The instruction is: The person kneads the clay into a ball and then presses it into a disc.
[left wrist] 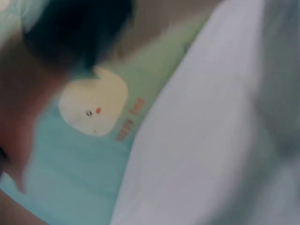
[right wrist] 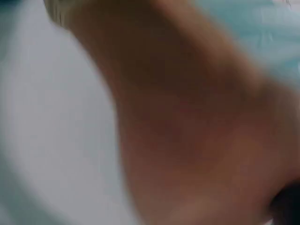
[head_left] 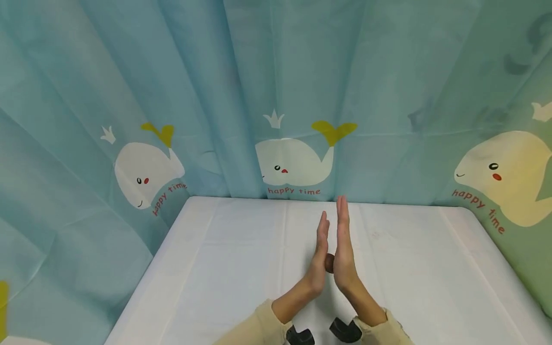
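White worktop, spreading wide to left and right, far edge along the blue curtain. Well in from both side edges, lodged between the facing palms of left hand and right hand, fingers of each straight: small brown ball, rounded, partly hidden; cannot tell any long axis or pointing direction.

Curtain w/ red "happy time" txt (3x, head cam) by whales.
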The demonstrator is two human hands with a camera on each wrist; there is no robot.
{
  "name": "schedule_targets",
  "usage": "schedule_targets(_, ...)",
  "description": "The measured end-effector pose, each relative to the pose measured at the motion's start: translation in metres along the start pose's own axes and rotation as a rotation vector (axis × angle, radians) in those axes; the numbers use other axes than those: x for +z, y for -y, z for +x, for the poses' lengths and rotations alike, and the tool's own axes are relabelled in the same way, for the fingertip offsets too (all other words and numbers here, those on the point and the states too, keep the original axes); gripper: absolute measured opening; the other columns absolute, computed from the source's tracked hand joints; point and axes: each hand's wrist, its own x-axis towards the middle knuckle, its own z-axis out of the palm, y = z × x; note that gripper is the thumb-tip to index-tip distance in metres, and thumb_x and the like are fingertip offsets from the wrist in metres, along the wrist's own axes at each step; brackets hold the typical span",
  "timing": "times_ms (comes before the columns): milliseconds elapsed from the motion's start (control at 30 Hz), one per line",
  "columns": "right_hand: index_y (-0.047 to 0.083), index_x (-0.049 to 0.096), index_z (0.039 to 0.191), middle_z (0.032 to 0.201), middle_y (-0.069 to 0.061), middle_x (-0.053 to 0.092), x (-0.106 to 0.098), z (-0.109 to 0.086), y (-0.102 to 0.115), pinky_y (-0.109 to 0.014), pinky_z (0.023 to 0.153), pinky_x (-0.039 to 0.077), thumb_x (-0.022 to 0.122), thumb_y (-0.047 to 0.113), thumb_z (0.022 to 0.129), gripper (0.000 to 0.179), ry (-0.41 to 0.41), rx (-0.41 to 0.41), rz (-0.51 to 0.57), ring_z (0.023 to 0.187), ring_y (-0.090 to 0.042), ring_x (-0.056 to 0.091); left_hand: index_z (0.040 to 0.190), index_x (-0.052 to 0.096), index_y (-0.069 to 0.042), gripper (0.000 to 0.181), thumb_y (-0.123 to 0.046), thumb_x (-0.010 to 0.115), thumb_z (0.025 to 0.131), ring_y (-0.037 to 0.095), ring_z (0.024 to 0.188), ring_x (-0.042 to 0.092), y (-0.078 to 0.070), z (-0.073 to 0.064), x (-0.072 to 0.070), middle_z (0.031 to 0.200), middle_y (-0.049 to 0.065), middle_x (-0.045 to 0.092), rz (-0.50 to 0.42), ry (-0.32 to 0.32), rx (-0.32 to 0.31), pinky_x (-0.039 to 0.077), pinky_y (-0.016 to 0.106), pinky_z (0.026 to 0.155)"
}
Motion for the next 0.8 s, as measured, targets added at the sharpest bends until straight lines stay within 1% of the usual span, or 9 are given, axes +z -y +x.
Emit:
schedule_targets(100,0.032,0.001,0.166,0.171,0.012,0.0,-0.009,0.008,-0.018,-0.053,0.122,-0.008,0.014,0.036,0.113,0.055,-0.04,0.031,-0.009,0.157,-0.011,-0.007,0.166,-0.006,-0.023,0.059,-0.042,0.004,0.112,0.02,0.158,0.002,-0.01,-0.003,0.003,0.172,-0.002,-0.002,0.008,0.02,0.022,0.006,0.055,0.123)
schedule_targets(200,0.03,-0.001,0.166,0.172,0.009,-0.006,-0.009,0.002,-0.033,-0.039,0.124,-0.004,0.008,0.031,0.114,0.054,-0.034,0.069,0.003,0.156,-0.009,-0.008,0.166,-0.007,-0.021,0.06,-0.044,0.004,0.112,0.019,0.158,0.003,-0.019,0.001,0.001,0.173,-0.001,-0.001,0.025,0.033,0.043,0.004,0.055,0.124)
schedule_targets(233,0.029,-0.002,0.166,0.172,0.008,-0.007,-0.006,-0.003,-0.035,-0.034,0.123,0.006,0.007,0.031,0.113,0.054,-0.02,0.089,0.006,0.156,-0.011,0.003,0.166,-0.006,-0.022,0.06,-0.045,0.003,0.112,0.019,0.158,0.004,-0.021,0.004,-0.001,0.172,0.0,0.001,0.026,0.022,0.039,0.005,0.055,0.124)
schedule_targets(333,0.031,-0.002,0.166,0.172,0.008,-0.006,0.006,-0.02,-0.029,-0.018,0.115,0.016,0.005,0.034,0.113,0.054,0.031,0.12,0.023,0.154,-0.006,0.006,0.167,-0.003,-0.021,0.059,-0.043,0.005,0.112,0.023,0.158,0.006,-0.021,0.013,-0.008,0.172,0.002,0.004,0.004,-0.04,0.034,0.006,0.055,0.124)
schedule_targets(400,0.031,0.0,0.166,0.172,0.007,-0.004,0.013,-0.027,-0.019,-0.014,0.112,0.019,0.005,0.034,0.113,0.054,0.063,0.099,0.016,0.155,-0.008,0.007,0.167,0.0,-0.02,0.058,-0.04,0.008,0.113,0.026,0.158,0.007,-0.018,0.019,-0.013,0.172,0.003,0.005,-0.001,-0.095,0.036,0.007,0.055,0.124)
schedule_targets(500,0.031,0.001,0.166,0.173,0.007,0.0,0.016,-0.028,-0.002,-0.018,0.117,0.01,0.008,0.033,0.113,0.054,0.071,0.039,0.028,0.157,-0.012,-0.005,0.166,-0.003,-0.017,0.059,-0.039,0.007,0.113,0.026,0.158,0.0,-0.01,0.02,-0.016,0.173,0.003,-0.002,0.043,-0.072,0.026,0.004,0.055,0.124)
schedule_targets(600,0.032,0.002,0.166,0.173,0.006,0.005,0.009,-0.017,0.006,-0.029,0.122,0.003,0.012,0.035,0.112,0.055,0.008,-0.001,0.032,0.158,-0.016,-0.004,0.166,-0.009,-0.019,0.062,-0.047,0.003,0.111,0.021,0.157,-0.001,-0.005,0.012,-0.011,0.172,0.0,-0.008,0.086,0.044,-0.001,0.007,0.053,0.124)
schedule_targets(700,0.032,0.004,0.166,0.172,0.007,0.006,-0.002,-0.004,-0.002,-0.04,0.124,-0.003,0.015,0.035,0.112,0.055,-0.091,-0.007,0.037,0.158,-0.015,-0.001,0.165,-0.011,-0.025,0.064,-0.053,-0.001,0.109,0.015,0.156,-0.003,-0.007,0.002,-0.003,0.172,-0.006,-0.01,0.113,0.129,-0.007,0.008,0.049,0.125)
schedule_targets(800,0.032,0.004,0.166,0.172,0.008,0.004,-0.009,0.0,-0.02,-0.045,0.124,-0.004,0.015,0.034,0.113,0.055,-0.137,0.014,0.017,0.158,-0.013,-0.001,0.166,-0.007,-0.027,0.062,-0.052,0.0,0.109,0.012,0.156,0.001,-0.015,-0.002,0.0,0.171,-0.011,-0.005,0.095,0.109,0.001,0.007,0.047,0.125)
